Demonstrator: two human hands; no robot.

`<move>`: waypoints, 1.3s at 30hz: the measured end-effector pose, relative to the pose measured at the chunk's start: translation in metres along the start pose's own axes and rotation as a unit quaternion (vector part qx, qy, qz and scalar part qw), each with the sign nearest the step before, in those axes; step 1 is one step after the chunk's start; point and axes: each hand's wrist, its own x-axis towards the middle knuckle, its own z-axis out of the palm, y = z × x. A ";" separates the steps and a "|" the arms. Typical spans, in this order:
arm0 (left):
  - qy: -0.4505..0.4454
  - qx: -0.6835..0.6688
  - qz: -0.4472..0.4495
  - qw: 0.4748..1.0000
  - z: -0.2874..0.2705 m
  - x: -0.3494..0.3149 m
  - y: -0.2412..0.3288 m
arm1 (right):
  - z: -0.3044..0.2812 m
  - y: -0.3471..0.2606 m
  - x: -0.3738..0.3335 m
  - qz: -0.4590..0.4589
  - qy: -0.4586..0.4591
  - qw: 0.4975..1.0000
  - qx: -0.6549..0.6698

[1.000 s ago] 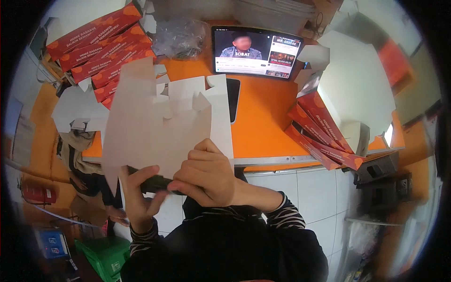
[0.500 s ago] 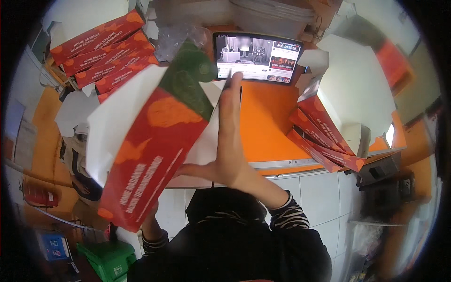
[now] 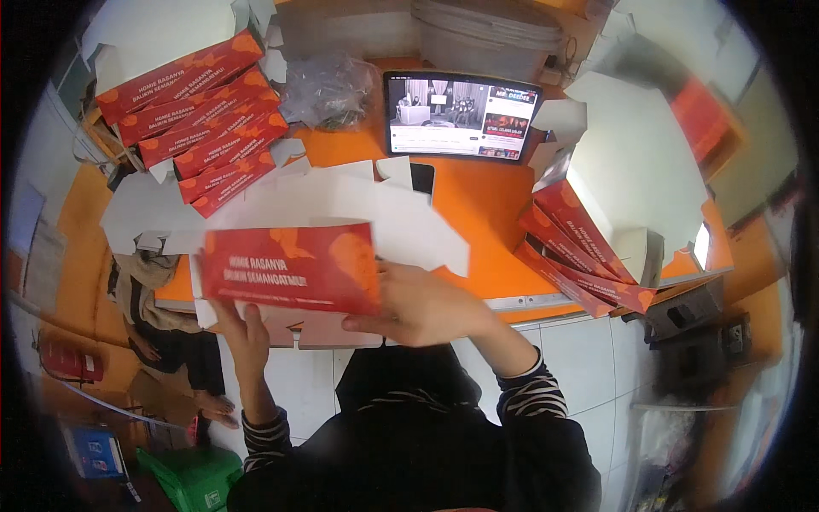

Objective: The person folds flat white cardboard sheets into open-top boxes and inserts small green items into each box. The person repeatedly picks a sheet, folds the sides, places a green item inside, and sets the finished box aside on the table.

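A red cardboard food box (image 3: 290, 266) with orange patches and pale print is held level in front of my body, over the near side of the table. Its white inner flaps (image 3: 358, 200) stand open on the far side. My right hand (image 3: 418, 307) grips the box's right end, the thumb along the lower edge of the red panel. At the lower left corner, my left hand (image 3: 243, 337) holds the box, with some fingers hidden behind it. The box and right hand are slightly blurred.
Several red and white boxes (image 3: 196, 102) lie stacked at the left, more (image 3: 589, 239) at the right. A tablet (image 3: 461, 115) stands at the back of the orange table (image 3: 486, 196), beside a clear plastic bag (image 3: 328, 90). A person's bare foot (image 3: 213, 410) shows at lower left, near a green bin (image 3: 192, 474).
The box has turned from a steep tilt to level and come lower, its green end now out of sight. My right hand went from spread fingers to gripping; my left came into fuller view.
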 end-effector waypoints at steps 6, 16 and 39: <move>-0.077 0.021 0.158 0.984 0.017 0.026 0.115 | 0.046 -0.011 0.011 -0.012 0.063 0.925 -0.375; -0.208 0.092 0.011 0.974 -0.032 0.031 0.113 | 0.008 -0.019 0.015 -0.131 0.079 0.978 -0.141; -0.197 0.058 0.193 0.960 -0.005 0.036 0.117 | 0.007 -0.046 0.027 -0.127 0.195 0.973 -0.003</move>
